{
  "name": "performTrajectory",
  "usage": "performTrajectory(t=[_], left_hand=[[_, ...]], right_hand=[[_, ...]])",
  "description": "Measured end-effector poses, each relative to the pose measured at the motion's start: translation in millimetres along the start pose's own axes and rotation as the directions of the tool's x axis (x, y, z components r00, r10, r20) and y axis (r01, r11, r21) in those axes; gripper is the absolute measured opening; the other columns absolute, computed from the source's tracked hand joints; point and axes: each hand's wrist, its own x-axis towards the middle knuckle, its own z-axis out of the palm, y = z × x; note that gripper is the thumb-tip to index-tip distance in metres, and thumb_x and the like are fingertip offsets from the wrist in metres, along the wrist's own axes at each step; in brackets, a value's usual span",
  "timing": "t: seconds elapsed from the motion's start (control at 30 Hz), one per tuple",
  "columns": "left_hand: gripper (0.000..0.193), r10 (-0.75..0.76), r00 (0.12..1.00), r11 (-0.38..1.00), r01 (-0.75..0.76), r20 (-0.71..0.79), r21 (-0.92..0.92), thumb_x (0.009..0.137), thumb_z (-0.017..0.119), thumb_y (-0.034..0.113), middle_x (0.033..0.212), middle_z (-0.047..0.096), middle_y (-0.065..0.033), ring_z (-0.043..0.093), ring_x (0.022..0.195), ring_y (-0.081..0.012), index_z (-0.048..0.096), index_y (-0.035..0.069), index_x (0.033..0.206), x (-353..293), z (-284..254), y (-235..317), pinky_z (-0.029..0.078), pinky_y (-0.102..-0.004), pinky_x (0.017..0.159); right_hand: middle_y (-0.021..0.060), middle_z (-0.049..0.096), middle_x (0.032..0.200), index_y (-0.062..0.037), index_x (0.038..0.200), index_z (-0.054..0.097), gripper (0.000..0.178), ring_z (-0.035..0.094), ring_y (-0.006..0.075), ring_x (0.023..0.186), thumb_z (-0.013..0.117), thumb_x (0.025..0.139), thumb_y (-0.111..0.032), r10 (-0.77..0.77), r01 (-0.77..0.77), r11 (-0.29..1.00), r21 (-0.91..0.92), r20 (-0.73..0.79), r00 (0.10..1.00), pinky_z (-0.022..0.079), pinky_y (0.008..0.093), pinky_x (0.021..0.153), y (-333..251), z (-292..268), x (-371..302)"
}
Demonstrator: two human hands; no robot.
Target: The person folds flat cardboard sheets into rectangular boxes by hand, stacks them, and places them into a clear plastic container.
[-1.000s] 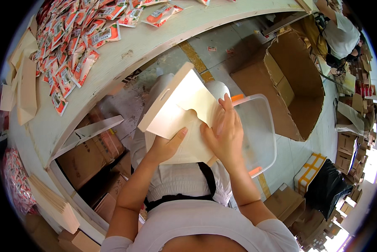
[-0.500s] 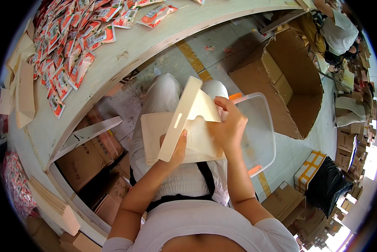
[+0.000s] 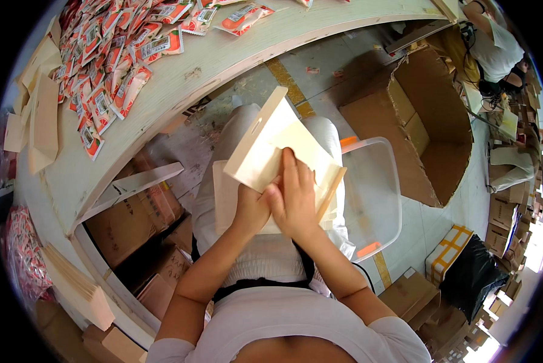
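I hold a cream cardboard box (image 3: 271,145), partly folded into shape, above my lap. My left hand (image 3: 251,209) grips its lower edge from below. My right hand (image 3: 295,196) lies over its open side, fingers pressed on a flap. More flat cream box blanks (image 3: 223,199) rest on my thighs beneath the box. Many red and white snack packets (image 3: 111,57) lie spread over the pale wooden table (image 3: 223,60) in front of me.
A clear plastic tub (image 3: 374,199) stands on the floor by my right leg, next to an open brown carton (image 3: 422,121). Stacked flat blanks (image 3: 39,121) lie at the table's left end. Cartons sit under the table (image 3: 132,224). Another person (image 3: 495,42) sits far right.
The flat blank has been folded up into a box shape and turned. My right hand has slid from the blank's top edge down onto its open side.
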Motion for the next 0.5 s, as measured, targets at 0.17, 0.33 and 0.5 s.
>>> performTrajectory(t=[0.17,0.33,0.5], left_hand=[[0.023,0.131,0.977,0.976,-0.156,0.166,0.152,0.086,0.049,0.016,0.077,0.061,-0.011,0.059,0.071,-0.0157,0.056,-0.005,0.094,4.0,-15.2,20.3,0.045,-0.0282,0.062],[0.029,0.195,0.968,0.953,-0.225,0.16,0.204,0.089,0.044,0.023,0.069,0.057,-0.0079,0.054,0.064,-0.0144,0.055,-0.004,0.088,6.9,-21.2,22.9,0.042,-0.0278,0.058],[0.036,0.341,0.908,0.938,-0.312,-0.243,0.149,0.092,0.037,0.029,0.061,0.051,-0.0061,0.047,0.056,-0.0135,0.052,-0.003,0.085,18.7,-9.7,18.1,0.037,-0.0296,0.051]], right_hand=[[0.0239,0.045,0.116,0.0071,0.124,0.033,0.055,0.046,0.035,0.095,0.051,0.08,-0.02,-0.041,0.042,0.994,0.103,-0.01,0.999,0.036,0.0385,0.084,23.2,-5.0,-0.6],[0.0211,0.049,0.116,0.0034,0.105,0.043,0.027,0.051,0.0292,0.096,0.049,0.082,-0.011,0.126,-0.094,0.861,0.499,-0.032,0.992,0.039,0.0325,0.082,21.6,-4.3,-1.3],[0.0201,0.048,0.119,0.0028,0.102,0.04,0.02,0.048,0.0226,0.107,0.046,0.085,-0.007,0.074,-0.123,0.847,0.517,0.113,0.991,0.036,0.0282,0.085,18.0,-10.8,-1.7]])
